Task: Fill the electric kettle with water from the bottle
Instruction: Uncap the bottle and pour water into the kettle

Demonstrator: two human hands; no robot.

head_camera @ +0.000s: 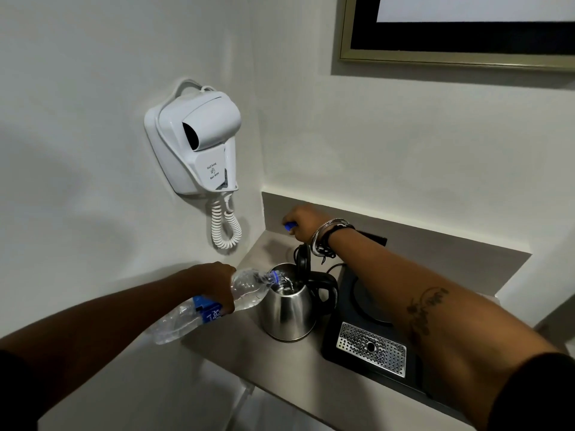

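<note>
Head view: tilted clear bottle [214,303] pours into open steel kettle [287,309]

**Both arms stretched forward, both hands closed**

The left hand [217,283] is at the centre of the frame, fingers wrapped in a grip, forearm coming from lower left. The right hand [303,222] is higher, closed as a fist, wrist with bracelets, forearm tattooed.

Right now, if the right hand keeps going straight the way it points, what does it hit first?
The right hand, shut on the blue cap, points toward the back corner. It would probably meet the grey upstand at the wall first; depth is unclear, though nothing shows between them.
</note>
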